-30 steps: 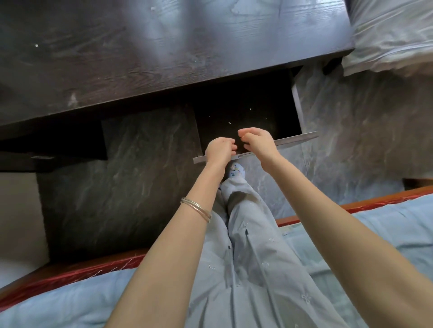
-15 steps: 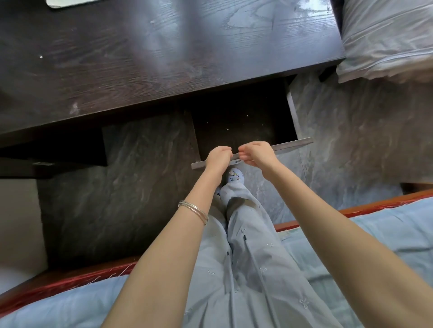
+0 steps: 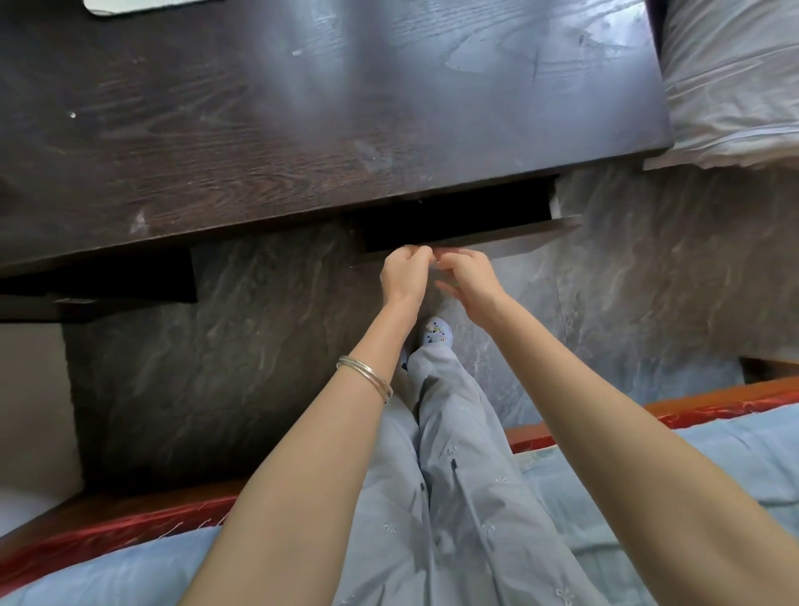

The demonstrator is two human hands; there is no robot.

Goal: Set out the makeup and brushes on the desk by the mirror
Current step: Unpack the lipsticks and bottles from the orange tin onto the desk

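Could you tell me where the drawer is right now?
In the head view, the drawer sits under the right end of the dark desk, only slightly open, with the left hand and right hand at its front edge.

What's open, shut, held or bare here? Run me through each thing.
drawer: nearly pushed in, a narrow dark gap left under the desk edge.
left hand: fingers curled on the drawer front.
right hand: fingers curled at the drawer front.
desk: top bare where visible; no makeup or brushes on it.
pale flat object: lying at the desk's far edge, mostly out of view.
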